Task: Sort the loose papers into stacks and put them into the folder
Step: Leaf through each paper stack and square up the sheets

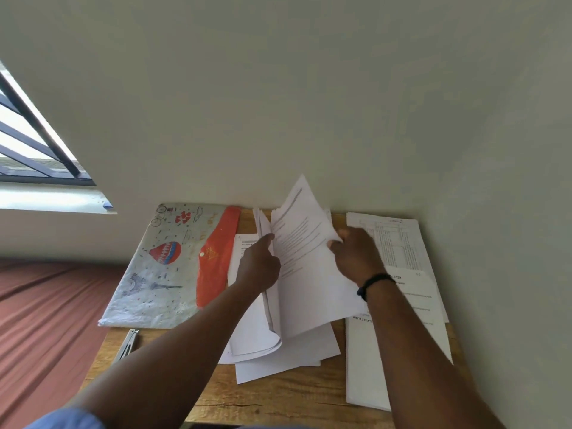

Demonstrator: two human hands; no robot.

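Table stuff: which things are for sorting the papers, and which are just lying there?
For the job:
lifted papers
middle pile
right-hand stack
folder
left hand
right hand

Just lying about:
metal tool
reddish cloth
window

Left hand [259, 267] and right hand [356, 258] both pinch, arms outstretched.

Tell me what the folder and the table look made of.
Folder: probably thin flexible plastic, printed, with a red flap and snap button; its surface is crinkled and faintly glossy. Table: wood or wood-look laminate; grain lines show, matte finish.
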